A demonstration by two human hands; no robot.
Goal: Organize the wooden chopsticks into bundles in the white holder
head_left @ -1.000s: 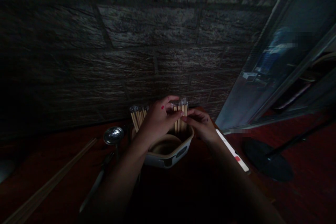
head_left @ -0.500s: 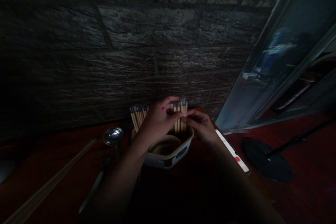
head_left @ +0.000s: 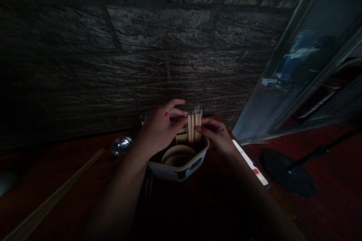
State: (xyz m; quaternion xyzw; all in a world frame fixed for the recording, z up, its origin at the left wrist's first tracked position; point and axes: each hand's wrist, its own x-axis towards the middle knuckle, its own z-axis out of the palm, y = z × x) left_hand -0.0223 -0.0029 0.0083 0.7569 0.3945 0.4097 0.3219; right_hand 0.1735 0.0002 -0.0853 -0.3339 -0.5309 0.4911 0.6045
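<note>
A bundle of plastic-wrapped chopsticks (head_left: 194,128) stands upright in the right rear of a pale divided container (head_left: 169,173). My right hand (head_left: 217,135) pinches the bundle's right side, thumb in front and fingers partly hidden behind. At its left edge is my left hand (head_left: 162,130), with fingers spread and the thumb tip close to the wrappers; whether it touches them I cannot tell. A round compartment (head_left: 178,154) occupies the container's front. More wrapped sticks (head_left: 143,119) show only their tops behind my left hand.
On the dark reddish table lie a shiny metal ladle (head_left: 122,145) and long thin sticks (head_left: 62,192) at left. A phone with a lit screen (head_left: 250,162) rests along the right edge. Behind rises a stone-block wall (head_left: 181,64); a round black stand base (head_left: 287,173) is at right.
My left hand has moved left, off the front of the bundle, and its fingers have spread. It now covers most of the left sticks. My right hand stays at the bundle.
</note>
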